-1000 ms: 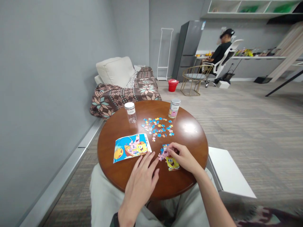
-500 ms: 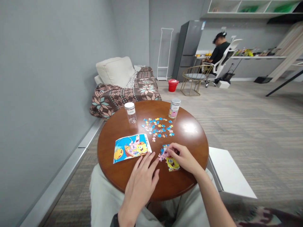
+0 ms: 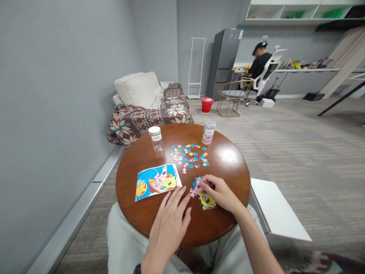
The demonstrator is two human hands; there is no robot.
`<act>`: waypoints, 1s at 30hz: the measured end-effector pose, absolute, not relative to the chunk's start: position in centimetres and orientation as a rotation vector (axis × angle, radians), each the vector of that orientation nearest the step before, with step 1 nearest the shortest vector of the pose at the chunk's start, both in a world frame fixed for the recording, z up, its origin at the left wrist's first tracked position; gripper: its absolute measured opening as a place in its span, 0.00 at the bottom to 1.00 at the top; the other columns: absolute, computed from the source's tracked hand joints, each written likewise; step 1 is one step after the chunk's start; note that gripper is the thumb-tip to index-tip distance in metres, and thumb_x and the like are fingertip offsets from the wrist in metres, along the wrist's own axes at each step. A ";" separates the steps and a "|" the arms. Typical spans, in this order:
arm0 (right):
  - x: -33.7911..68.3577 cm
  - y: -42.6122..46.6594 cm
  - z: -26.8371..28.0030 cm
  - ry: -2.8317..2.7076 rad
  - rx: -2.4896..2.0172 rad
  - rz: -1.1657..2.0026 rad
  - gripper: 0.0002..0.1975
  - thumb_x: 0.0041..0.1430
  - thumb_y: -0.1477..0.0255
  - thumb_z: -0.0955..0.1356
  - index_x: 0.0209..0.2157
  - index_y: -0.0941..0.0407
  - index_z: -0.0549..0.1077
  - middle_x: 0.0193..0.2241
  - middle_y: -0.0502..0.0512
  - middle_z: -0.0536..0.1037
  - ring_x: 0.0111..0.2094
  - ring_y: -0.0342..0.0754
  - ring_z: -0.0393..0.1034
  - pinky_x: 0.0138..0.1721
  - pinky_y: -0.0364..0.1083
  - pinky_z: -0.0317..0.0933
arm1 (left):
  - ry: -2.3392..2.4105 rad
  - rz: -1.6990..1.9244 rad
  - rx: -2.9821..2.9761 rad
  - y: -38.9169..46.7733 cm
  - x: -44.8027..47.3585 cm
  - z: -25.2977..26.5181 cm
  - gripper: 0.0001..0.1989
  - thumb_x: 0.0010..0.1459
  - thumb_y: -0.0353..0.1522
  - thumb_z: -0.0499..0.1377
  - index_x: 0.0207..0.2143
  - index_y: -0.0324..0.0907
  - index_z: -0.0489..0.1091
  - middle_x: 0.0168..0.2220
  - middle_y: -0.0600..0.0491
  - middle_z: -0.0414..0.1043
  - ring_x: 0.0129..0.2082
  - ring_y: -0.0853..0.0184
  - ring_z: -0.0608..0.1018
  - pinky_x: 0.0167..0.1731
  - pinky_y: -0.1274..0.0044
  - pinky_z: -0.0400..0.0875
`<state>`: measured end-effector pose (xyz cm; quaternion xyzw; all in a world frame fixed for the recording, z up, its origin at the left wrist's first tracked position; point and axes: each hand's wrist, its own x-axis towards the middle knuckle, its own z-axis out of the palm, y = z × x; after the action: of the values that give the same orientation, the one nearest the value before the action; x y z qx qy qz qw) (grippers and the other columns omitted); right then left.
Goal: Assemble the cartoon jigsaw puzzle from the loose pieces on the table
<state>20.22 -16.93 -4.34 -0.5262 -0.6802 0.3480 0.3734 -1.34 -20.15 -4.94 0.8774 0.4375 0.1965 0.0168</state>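
My left hand [image 3: 172, 219] lies flat on the round wooden table [image 3: 137, 213], fingers spread, its fingertips near the lower right corner of a printed cartoon picture sheet [image 3: 156, 182]. My right hand [image 3: 218, 192] is bent over a partly joined jigsaw puzzle [image 3: 207, 200], thumb and forefinger pinched at its upper right edge. They appear to hold a puzzle piece, mostly hidden by the fingers. The joined part shows a yellow face, with pink and blue pieces beside it. Farther back, several loose puzzle pieces [image 3: 190, 160] are scattered.
A clear jar [image 3: 156, 141] with a pale lid stands at the back left of the table, and a labelled jar [image 3: 208, 133] at the back right. A white box [image 3: 281, 207] is beside the table. Beyond are a covered sofa [image 3: 142, 118], a red bucket [image 3: 207, 104] and a seated person [image 3: 259, 64].
The view has tilted up slightly, so everything sits a little lower. Both hands keep nearly the same place on the table, the right one still at the joined puzzle.
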 end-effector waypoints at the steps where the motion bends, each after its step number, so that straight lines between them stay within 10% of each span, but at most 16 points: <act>1: 20.2 -16.9 -4.3 -1.740 -1.345 0.894 0.11 0.65 0.65 0.64 0.31 0.55 0.73 0.31 0.53 0.79 0.34 0.48 0.73 0.37 0.44 0.64 | 1.362 0.607 2.725 -20.2 -1.3 -4.9 0.21 0.65 0.30 0.51 0.59 0.46 0.65 0.62 0.51 0.65 0.62 0.61 0.68 0.62 0.62 0.65; 19: 20.3 -16.7 -4.5 -1.770 -1.343 0.895 0.11 0.64 0.66 0.64 0.31 0.56 0.73 0.30 0.53 0.78 0.33 0.47 0.71 0.37 0.44 0.62 | 1.520 1.042 2.604 -20.2 -1.7 -2.8 0.16 0.65 0.31 0.51 0.53 0.42 0.67 0.54 0.47 0.73 0.56 0.61 0.73 0.58 0.65 0.69; 26: 20.2 -16.8 -4.3 -1.765 -1.346 0.901 0.12 0.64 0.65 0.63 0.31 0.56 0.73 0.31 0.54 0.79 0.33 0.48 0.71 0.37 0.45 0.62 | 1.834 0.011 2.535 -12.2 -1.9 4.6 0.11 0.64 0.30 0.51 0.35 0.38 0.73 0.36 0.43 0.77 0.35 0.58 0.80 0.37 0.69 0.74; 30: 20.1 -16.8 -4.3 -1.750 -1.360 0.906 0.12 0.64 0.65 0.63 0.31 0.56 0.72 0.30 0.54 0.78 0.32 0.47 0.71 0.35 0.45 0.61 | 1.703 -0.009 2.655 -5.3 -1.4 2.6 0.11 0.64 0.26 0.51 0.45 0.39 0.71 0.41 0.45 0.76 0.42 0.60 0.78 0.41 0.73 0.70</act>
<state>20.13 -16.79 -4.33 -0.5287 -0.6806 0.3524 0.3649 -1.38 -5.28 2.55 0.8417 0.5399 -0.0028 -0.0065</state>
